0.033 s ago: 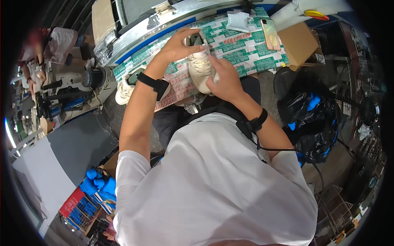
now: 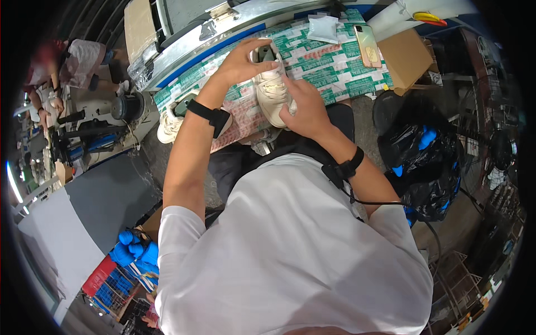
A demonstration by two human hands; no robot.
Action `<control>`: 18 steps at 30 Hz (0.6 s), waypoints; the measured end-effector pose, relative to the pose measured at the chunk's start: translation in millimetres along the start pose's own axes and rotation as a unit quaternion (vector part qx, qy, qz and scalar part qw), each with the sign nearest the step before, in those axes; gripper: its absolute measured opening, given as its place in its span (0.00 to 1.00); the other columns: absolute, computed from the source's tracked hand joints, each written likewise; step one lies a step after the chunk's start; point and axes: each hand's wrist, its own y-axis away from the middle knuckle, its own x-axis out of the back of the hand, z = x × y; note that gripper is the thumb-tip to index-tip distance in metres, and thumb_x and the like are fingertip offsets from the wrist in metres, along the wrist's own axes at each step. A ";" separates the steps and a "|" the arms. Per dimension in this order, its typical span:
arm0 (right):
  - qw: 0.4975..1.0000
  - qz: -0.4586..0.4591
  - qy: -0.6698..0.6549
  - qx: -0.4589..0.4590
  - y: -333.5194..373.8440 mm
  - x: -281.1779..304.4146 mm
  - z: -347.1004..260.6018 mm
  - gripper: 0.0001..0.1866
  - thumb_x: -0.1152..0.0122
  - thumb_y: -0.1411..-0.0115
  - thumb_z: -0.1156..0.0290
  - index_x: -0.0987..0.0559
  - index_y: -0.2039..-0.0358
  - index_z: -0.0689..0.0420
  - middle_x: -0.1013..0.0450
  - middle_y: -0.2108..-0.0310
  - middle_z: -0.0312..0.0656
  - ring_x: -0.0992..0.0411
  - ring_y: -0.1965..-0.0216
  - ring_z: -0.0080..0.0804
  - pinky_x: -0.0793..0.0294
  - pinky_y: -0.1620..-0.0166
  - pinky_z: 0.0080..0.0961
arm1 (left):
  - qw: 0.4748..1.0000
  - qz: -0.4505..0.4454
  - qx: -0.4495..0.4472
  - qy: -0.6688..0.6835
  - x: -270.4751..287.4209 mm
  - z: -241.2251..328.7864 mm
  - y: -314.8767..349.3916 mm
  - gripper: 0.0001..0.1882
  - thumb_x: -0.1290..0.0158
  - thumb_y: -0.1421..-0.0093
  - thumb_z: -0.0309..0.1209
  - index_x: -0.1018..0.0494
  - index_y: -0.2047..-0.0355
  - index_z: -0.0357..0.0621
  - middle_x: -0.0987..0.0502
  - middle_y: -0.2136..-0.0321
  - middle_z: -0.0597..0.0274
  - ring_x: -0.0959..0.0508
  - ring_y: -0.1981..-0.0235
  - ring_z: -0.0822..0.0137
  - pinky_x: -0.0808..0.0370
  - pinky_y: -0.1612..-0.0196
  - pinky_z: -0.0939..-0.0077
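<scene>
A cream lace-up sneaker (image 2: 271,94) with a dark green lining stands on a table covered in green-and-white printed tape, its toe toward me. My left hand (image 2: 244,62) curves around the ankle opening, thumb at the tongue and fingers at the far rim. On the sneaker's right side, my right hand (image 2: 309,109) grips near the forefoot; some of its fingers are hidden. A matching sneaker (image 2: 169,124) sits further left, partly covered by my left forearm.
A small white packet (image 2: 322,29) and a phone (image 2: 368,47) lie at the table's right. Beside them is a cardboard box (image 2: 405,60). Black plastic bags (image 2: 427,190) stand on the floor at right. Another person (image 2: 78,64) works at far left near a machine.
</scene>
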 end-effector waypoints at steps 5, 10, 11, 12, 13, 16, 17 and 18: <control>0.998 -0.018 0.053 0.015 -4.7 8.6 1.8 0.37 0.33 0.47 0.69 0.24 0.35 0.65 0.26 0.53 0.50 0.25 0.50 0.51 0.27 0.44 0.48 | 0.999 0.032 -0.041 -0.010 -13.1 -6.1 -2.9 0.41 0.25 0.42 0.51 0.24 0.30 0.59 0.30 0.29 0.47 0.29 0.28 0.47 0.28 0.28 0.58; 0.981 -0.072 0.180 0.029 7.2 34.1 6.0 0.38 0.33 0.47 0.68 0.26 0.34 0.66 0.27 0.54 0.50 0.26 0.51 0.50 0.28 0.46 0.47 | 0.996 0.077 -0.007 0.034 -11.9 3.8 3.4 0.36 0.24 0.42 0.48 0.20 0.33 0.60 0.27 0.34 0.48 0.25 0.32 0.47 0.24 0.32 0.55; 0.983 -0.096 0.153 0.022 14.1 45.7 -1.4 0.39 0.33 0.47 0.69 0.26 0.33 0.66 0.27 0.55 0.50 0.26 0.52 0.52 0.28 0.47 0.48 | 0.995 0.090 -0.021 0.030 -12.7 -0.5 3.1 0.34 0.24 0.42 0.46 0.18 0.35 0.62 0.28 0.33 0.48 0.25 0.33 0.49 0.23 0.34 0.56; 0.985 -0.120 0.127 0.016 20.9 52.4 -9.6 0.39 0.33 0.46 0.70 0.27 0.32 0.66 0.28 0.55 0.50 0.27 0.52 0.53 0.27 0.48 0.50 | 0.995 0.089 -0.020 0.030 -15.9 -4.6 4.5 0.34 0.24 0.42 0.46 0.18 0.35 0.62 0.28 0.33 0.48 0.25 0.33 0.49 0.23 0.34 0.56; 0.985 -0.119 0.127 0.015 27.1 55.8 -16.7 0.39 0.33 0.46 0.70 0.27 0.32 0.66 0.28 0.55 0.50 0.27 0.52 0.53 0.27 0.48 0.50 | 0.993 0.112 -0.017 -0.016 -19.3 -4.7 3.8 0.35 0.23 0.42 0.45 0.19 0.35 0.61 0.28 0.32 0.48 0.25 0.33 0.50 0.24 0.34 0.57; 0.989 -0.129 0.071 -0.004 32.7 58.8 -28.5 0.38 0.32 0.45 0.69 0.26 0.33 0.67 0.27 0.57 0.50 0.26 0.53 0.54 0.27 0.48 0.50 | 0.990 0.133 -0.023 -0.037 -22.7 -8.6 0.9 0.35 0.23 0.42 0.44 0.19 0.34 0.60 0.31 0.28 0.46 0.26 0.31 0.50 0.25 0.33 0.57; 0.989 -0.133 0.042 -0.039 24.7 55.5 -31.1 0.37 0.32 0.45 0.67 0.25 0.34 0.67 0.27 0.56 0.51 0.26 0.52 0.54 0.27 0.46 0.51 | 0.991 0.131 -0.032 -0.014 -22.8 -10.0 0.2 0.35 0.23 0.43 0.44 0.20 0.34 0.60 0.33 0.26 0.44 0.28 0.29 0.49 0.25 0.32 0.57; 0.988 -0.136 0.013 -0.072 17.9 52.4 -30.4 0.36 0.33 0.44 0.66 0.25 0.35 0.68 0.26 0.55 0.52 0.25 0.51 0.54 0.27 0.45 0.53 | 0.991 0.130 -0.033 -0.015 -22.0 -11.3 -0.5 0.35 0.23 0.43 0.44 0.20 0.34 0.60 0.33 0.26 0.44 0.28 0.29 0.49 0.25 0.32 0.57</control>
